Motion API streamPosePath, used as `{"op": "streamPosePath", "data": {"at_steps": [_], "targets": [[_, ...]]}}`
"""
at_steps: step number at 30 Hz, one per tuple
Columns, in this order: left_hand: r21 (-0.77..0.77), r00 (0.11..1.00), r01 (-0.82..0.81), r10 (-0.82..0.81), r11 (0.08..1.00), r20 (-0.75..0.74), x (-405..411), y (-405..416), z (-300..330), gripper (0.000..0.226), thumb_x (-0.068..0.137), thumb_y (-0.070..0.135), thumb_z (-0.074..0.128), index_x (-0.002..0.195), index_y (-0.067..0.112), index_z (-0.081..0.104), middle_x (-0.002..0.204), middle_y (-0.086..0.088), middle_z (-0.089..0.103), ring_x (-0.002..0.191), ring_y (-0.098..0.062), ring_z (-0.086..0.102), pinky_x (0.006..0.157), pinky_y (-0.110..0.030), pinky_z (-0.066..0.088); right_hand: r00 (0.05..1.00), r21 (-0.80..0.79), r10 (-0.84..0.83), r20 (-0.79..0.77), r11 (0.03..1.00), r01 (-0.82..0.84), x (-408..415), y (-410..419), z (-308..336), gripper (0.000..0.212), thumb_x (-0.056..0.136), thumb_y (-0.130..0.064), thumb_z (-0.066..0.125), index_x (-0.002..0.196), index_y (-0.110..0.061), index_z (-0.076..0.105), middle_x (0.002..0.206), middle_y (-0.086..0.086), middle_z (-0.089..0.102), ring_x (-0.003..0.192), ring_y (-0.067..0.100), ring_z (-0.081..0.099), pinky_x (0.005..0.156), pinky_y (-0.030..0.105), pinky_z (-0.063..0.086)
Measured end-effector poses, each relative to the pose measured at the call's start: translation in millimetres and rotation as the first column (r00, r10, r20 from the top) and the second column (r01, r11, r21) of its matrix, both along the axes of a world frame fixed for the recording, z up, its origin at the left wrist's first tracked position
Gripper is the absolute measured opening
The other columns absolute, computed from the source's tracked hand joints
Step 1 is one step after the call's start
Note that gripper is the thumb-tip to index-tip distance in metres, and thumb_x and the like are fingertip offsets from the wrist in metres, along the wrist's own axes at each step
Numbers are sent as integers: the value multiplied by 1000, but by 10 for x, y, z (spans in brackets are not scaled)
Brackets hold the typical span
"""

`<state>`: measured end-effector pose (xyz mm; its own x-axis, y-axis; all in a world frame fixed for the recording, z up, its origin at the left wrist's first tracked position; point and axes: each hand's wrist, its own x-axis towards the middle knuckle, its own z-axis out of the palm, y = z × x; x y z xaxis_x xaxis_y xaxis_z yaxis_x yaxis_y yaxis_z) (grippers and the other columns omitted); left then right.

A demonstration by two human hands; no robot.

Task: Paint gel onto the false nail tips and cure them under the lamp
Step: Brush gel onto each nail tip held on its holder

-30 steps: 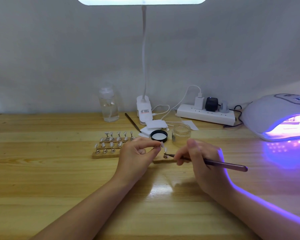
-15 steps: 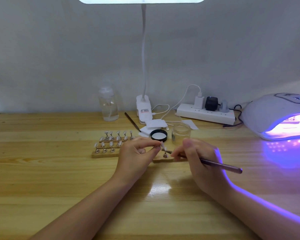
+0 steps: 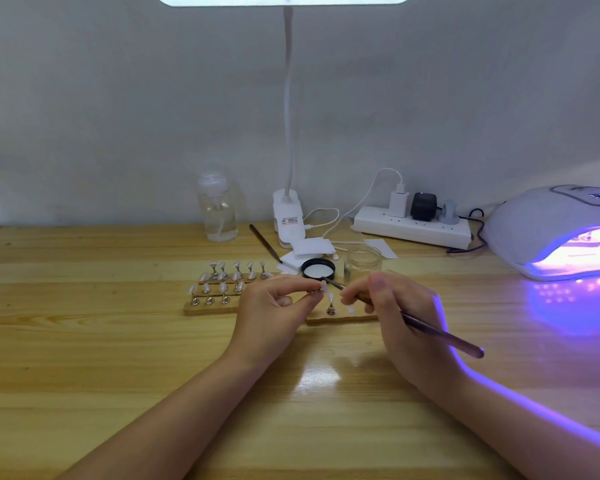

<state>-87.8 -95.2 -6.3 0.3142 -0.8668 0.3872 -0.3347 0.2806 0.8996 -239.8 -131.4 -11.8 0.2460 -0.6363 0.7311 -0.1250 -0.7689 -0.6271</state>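
1. Left hand (image 3: 274, 306) pinches a small metal stand with a nail tip (image 3: 324, 286) on top, held just above the wooden holder (image 3: 343, 317).
2. Right hand (image 3: 400, 313) grips the brush (image 3: 440, 336) like a pen; bristle end touches or nearly touches the tip, just right of the left fingertips.
3. One stand (image 3: 331, 308) sits on the holder below the held tip.
4. More tips (image 3: 222, 285) stand in rows on the holder, left of the left hand.
5. Black lid (image 3: 318, 269) and glass jar (image 3: 363, 259) just behind the hands.
6. Cure lamp (image 3: 551, 230) glows purple at far right, well apart from the hands.
7. Table (image 3: 84, 341) is wood.
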Motion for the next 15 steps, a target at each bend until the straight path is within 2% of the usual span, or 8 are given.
{"op": "streamPosePath", "data": {"at_steps": [4, 9, 13, 15], "targets": [[-13, 1000, 8, -9, 1000, -17, -6, -3, 0, 30, 74, 7, 72, 67, 36, 70, 74, 28, 67, 41, -5, 27, 44, -13, 26, 996, 69, 67, 53, 995, -71, -14, 19, -5, 45, 91, -36, 34, 65, -18, 66, 60, -7, 63, 60, 2, 60, 60, 13, 43], [-6, 1000, 7, -7, 1000, -12, 9, -8, -11, 25, 73, 11, 74, 69, 36, 71, 75, 25, 69, 47, -10, 31, 46, -13, 30, 1000, 26, -14, 14, 1000, 14, -5, 14, 14, 42, 90, -39, 32, 72, -23, 66, 70, -8, 67, 69, 2, 60, 64, 20, 46], [3, 1000, 9, -9, 1000, -18, 10, -1, -12, 23, 73, 10, 74, 69, 33, 72, 74, 23, 69, 46, -7, 30, 46, -13, 31, 993, 115, 77, 94, 989, -88, -7, 23, -3, 47, 90, -40, 35, 63, -18, 66, 58, -2, 65, 57, 1, 60, 59, 11, 43], [2, 1000, 12, -12, 1000, -22, 7, -1, -10, 22, 72, 11, 74, 68, 33, 72, 73, 22, 69, 47, -8, 31, 47, -14, 32, 990, 91, 81, 114, 992, -92, -12, 29, 0, 45, 90, -37, 34, 63, -20, 66, 56, -4, 63, 57, 0, 59, 59, 10, 42]]}}
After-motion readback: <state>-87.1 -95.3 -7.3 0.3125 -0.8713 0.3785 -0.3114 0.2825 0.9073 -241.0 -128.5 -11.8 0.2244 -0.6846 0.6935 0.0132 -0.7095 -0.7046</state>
